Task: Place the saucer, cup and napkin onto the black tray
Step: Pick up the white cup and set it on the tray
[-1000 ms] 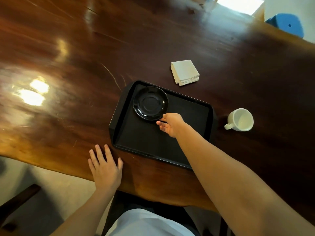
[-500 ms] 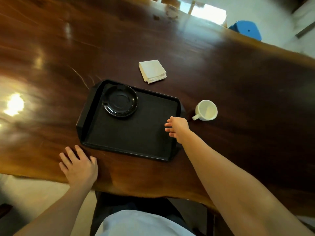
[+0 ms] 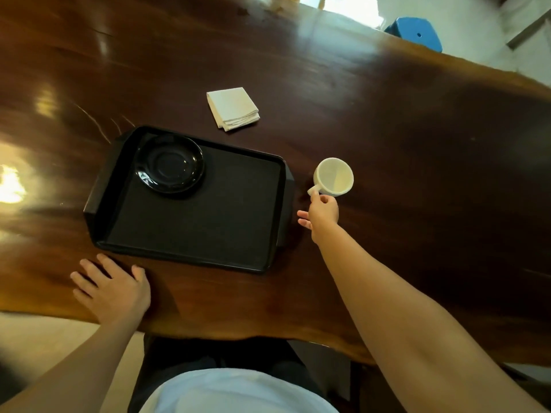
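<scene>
Black on black, the saucer (image 3: 169, 167) sits in the far left corner of the black tray (image 3: 208, 234), one item of three already in place on the dark polished wooden table (image 3: 387, 129). The person's right hand (image 3: 323, 211) reaches to the white cup (image 3: 334, 176), which stands upright on the table just beside the tray's right end, its handle turned toward the hand. The fingertips meet the handle, though whether they have closed into a firm pinch cannot be told from this angle. The left hand (image 3: 111, 290) lies flat with fingers spread on the table near the tray's near left corner, holding nothing. The folded napkin (image 3: 233, 108) waits on the table beyond the tray's far edge, apart from it.

The step in hand appears to be the cup. The next move likely calls for a secure grip on the handle, a lift clear of the tray's raised rim, and a level carry leftward, probably to the saucer.
</scene>
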Demonstrator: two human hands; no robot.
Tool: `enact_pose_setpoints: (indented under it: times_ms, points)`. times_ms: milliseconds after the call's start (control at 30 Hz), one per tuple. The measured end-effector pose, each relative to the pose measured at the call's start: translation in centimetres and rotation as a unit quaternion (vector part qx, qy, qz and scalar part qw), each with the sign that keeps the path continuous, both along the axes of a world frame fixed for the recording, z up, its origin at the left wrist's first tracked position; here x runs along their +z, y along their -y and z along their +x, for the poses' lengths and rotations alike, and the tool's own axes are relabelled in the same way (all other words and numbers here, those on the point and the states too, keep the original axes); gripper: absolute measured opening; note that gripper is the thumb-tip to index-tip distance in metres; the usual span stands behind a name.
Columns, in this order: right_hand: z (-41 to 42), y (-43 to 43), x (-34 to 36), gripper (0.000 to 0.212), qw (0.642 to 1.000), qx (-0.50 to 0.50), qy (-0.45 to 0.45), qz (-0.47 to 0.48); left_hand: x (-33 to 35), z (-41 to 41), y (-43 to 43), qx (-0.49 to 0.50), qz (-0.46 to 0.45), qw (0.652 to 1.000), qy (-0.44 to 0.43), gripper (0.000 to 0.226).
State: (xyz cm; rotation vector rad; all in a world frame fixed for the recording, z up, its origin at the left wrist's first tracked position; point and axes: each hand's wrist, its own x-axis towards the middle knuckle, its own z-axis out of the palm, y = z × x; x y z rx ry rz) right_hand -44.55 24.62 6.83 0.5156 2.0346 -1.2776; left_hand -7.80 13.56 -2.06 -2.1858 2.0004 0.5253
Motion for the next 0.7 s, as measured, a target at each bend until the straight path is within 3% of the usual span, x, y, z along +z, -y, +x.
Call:
enact_pose_setpoints:
  times_ms: [167,267,500,633,700]
  points:
    - [-0.6,0.4,-0.8,0.039,0.979,-0.131,0.101,-0.117,-0.6,0.0,-0.1,0.000,-0.030,1.000,-0.001,0.073]
    - [-0.8,0.7,-1.0,0.043,0.966,-0.153,0.131,-0.163,-0.4,0.0,-0.2,-0.002,-0.030,1.000,-0.001,0.073]
    - [-2.3,1.1,-1.8,0.048,0.950,-0.186,0.179,-0.176,-0.1,0.1,-0.1,-0.002,-0.020,1.000,0.000,0.074]
    - [-2.5,1.0,-1.7,0.024,0.945,-0.186,0.180,-0.200,-0.5,0.4,0.0,-0.003,-0.023,1.000,0.005,0.074]
    - [-2.4,0.8,-1.8,0.025,0.946,-0.191,0.169,-0.200,-0.7,0.5,0.1,-0.009,-0.023,1.000,0.008,0.074]
